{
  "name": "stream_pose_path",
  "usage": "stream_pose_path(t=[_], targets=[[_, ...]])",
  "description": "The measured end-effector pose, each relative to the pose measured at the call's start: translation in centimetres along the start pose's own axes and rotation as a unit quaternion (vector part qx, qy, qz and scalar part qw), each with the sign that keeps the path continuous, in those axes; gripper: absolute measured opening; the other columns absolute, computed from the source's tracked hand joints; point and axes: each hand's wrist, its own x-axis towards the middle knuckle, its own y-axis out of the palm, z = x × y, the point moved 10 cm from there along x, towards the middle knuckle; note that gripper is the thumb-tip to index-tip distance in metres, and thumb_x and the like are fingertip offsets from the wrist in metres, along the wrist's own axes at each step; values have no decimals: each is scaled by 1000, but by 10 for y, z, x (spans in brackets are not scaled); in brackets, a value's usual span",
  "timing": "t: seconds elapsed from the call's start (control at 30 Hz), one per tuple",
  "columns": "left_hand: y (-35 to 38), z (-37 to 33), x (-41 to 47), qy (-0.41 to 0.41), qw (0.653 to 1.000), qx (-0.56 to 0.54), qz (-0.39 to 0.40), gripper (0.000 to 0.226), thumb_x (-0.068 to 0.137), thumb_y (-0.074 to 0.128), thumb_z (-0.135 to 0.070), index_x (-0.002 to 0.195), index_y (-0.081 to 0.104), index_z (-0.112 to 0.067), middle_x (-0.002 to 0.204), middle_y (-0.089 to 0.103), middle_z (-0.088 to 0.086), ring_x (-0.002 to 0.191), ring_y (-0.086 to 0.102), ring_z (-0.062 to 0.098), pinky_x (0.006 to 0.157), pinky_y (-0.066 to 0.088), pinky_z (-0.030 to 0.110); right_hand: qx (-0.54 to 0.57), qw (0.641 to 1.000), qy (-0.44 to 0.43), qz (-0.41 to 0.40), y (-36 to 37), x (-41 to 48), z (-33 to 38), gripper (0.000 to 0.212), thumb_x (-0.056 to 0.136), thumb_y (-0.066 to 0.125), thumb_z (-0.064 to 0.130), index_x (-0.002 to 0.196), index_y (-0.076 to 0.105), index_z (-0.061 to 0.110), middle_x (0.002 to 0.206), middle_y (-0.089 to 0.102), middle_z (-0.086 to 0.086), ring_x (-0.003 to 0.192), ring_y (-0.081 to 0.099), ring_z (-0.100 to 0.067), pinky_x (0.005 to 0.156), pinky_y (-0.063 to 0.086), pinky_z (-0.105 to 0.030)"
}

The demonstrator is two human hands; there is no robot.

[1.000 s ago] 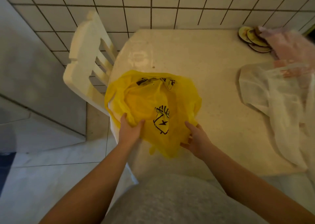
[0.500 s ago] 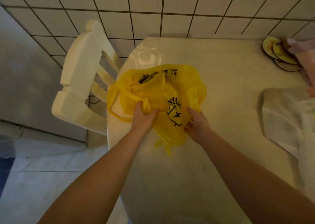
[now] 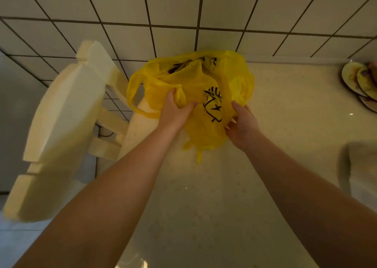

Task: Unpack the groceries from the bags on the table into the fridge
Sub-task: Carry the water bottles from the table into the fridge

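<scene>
Both hands have closed in on the yellow bag [image 3: 204, 80] since a sec ago. The L hand [image 3: 175, 112], which was lying on the near rim, is now dug into the plastic, and the bag has bunched up taller and moved further from the person.

A person stands at the desk [image 3: 285, 125], arms stretched fwd. The L hand grips a raised fold near the bag's middle, fingers curled into it. The R hand [image 3: 242, 127] pinches the bag's edge on the side away from the chair [image 3: 67, 114], thumb on top and fingertips tucked under. The bag sits on the desk corner just beside the chair. One loop handle hangs off the desk edge toward the chair's slats.

The bag is thin, semi-see-through plastic w/ black print, crumpled and slack. No groceries show through it, so what's inside can't be told.

Judging by the grips, the person is prob. hunting for the bag's mouth to pull it open. Unpacking proper looks not yet begun, and no fridge is in view.

Well apart from the chair, across the desk, lie some stacked round discs [image 3: 359, 80] and a pale bag [image 3: 361, 165], cut off by the frame.
</scene>
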Motion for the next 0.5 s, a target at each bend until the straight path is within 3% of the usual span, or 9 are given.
stream_pose_path(t=[0.17, 0.37, 0.5], targets=[[-1, -6, 0, 20, 1000, -4, 6, 86, 88, 73, -44, 157, 26, -25, 161, 31, -2, 147, 30, 18, 114, 29, 31, -34, 999, 14, 9, -4, 3, 6, 41, 100, 56, 31, 140, 49, 32, 126, 64, -4, 104, 67, -27, 78, 57, -44], [-3, 12, -62, 49, 998, 32, 29, 84, 89, 69, -50, 157, 26, -27, 164, 22, 0, 150, 22, 17, 121, 27, 44, -152, 988, 11, -14, -46, -44, -12, 73, 96, 62, 39, 155, 21, 39, 151, 42, 5, 131, 48, -27, 99, 48, -52], [-4, 14, -131, 89, 991, 90, 53, 77, 92, 64, -51, 157, 29, -28, 166, 17, 4, 153, 14, 16, 123, 15, 32, -314, 946, -76, 8, -66, -97, -15, 75, 93, 64, 44, 155, 21, 42, 159, 33, 3, 137, 42, -19, 110, 41, -51]])
